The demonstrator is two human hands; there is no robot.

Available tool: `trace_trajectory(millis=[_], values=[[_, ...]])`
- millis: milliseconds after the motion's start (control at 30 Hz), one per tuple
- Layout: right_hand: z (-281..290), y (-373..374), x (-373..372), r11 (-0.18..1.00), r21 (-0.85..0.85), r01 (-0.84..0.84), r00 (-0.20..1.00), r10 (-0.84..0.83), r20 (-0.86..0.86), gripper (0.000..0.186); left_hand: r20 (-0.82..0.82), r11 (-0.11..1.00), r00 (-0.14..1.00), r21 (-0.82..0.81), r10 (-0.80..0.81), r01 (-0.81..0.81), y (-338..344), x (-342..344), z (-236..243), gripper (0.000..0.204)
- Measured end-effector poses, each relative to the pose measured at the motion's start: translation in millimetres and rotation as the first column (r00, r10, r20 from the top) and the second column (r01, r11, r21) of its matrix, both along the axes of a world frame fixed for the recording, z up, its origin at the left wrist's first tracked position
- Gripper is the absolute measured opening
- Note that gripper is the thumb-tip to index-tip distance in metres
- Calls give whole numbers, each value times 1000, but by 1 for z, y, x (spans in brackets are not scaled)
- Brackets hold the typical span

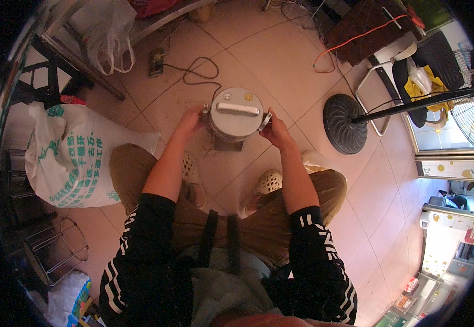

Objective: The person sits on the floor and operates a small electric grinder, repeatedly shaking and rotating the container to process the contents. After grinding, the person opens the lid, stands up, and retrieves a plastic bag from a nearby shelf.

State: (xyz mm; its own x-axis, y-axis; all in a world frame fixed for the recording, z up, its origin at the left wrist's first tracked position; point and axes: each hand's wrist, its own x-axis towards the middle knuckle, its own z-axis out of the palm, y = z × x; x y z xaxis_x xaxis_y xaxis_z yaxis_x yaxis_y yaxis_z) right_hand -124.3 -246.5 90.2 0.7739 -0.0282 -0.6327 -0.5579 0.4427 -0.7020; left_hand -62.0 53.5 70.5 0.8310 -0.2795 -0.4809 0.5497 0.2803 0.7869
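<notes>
A round silver electric grinder (235,124) stands on the tiled floor between my feet. Its flat lid has a raised bar handle (237,109) and two small round labels, one of them yellow. My left hand (192,121) grips the grinder's left side, at a metal side latch (205,113); the fingertips are partly hidden. On the other side, my right hand (275,131) has its fingers closed on the right side latch (265,121), which juts outward from the body. A dark cord (201,80) loops from behind the grinder to a power strip (156,62).
A large white sack (79,158) with green print leans near my left leg. To the right sits a black round fan base (345,124) with its pole. An orange cord (351,43) crosses a dark cabinet (368,38). A wire stand (57,250) is at lower left.
</notes>
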Motion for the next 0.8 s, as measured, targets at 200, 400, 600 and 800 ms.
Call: trace_trajectory(millis=[200,400,600,800], values=[[-15,11,19,991,-47,128,984,-121,133,45,38,978,979,-72,199,-196,-19,19,-20,32],[-35,22,35,917,-347,197,968,-125,218,40,171,946,978,278,123,-168,-35,45,-71,42],[-60,16,50,922,-360,143,974,-68,214,39,207,918,959,307,194,-252,-51,55,-86,62],[-90,13,65,889,-422,176,954,-47,297,37,-33,965,978,176,205,-197,-56,59,-59,74]])
